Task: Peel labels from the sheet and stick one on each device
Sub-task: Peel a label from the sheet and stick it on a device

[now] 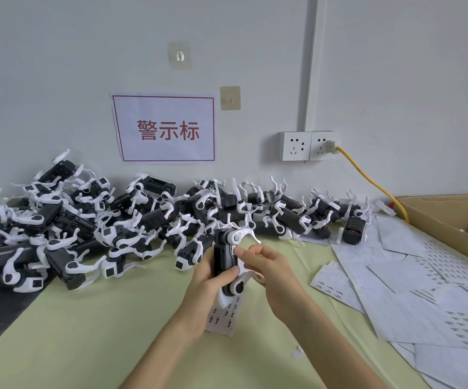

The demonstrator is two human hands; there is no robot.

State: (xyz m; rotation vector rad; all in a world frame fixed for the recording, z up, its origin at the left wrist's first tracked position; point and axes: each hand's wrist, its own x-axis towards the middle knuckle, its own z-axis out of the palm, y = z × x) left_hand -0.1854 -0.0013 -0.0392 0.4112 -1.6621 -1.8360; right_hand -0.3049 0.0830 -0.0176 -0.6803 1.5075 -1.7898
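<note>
- The left hand [209, 279], at the lower middle of the frame, has its fingers curled round a black-and-white device [228, 259] and holds it upright above the pale green table [86, 332].
- The same hand also grips a strip of the label sheet [223, 315], which hangs below the device with dark printed labels showing.
- The right hand [269, 272] comes in from the lower right; its thumb and forefinger are pinched together against the device's white side, on what looks like a small label, too small to tell for sure.
- A big heap of the same devices [114, 220] lies along the wall across the left and middle of the frame, well apart from the hands.
- Loose white sheets [409, 276] are spread over the right side of the table, some carrying rows of small dark labels.
- A cardboard box [446, 220] sits at the right edge.
- On the wall hang a red-framed paper sign [165, 129] and a double socket [308, 146] with a yellow cable [373, 181] plugged in.
</note>
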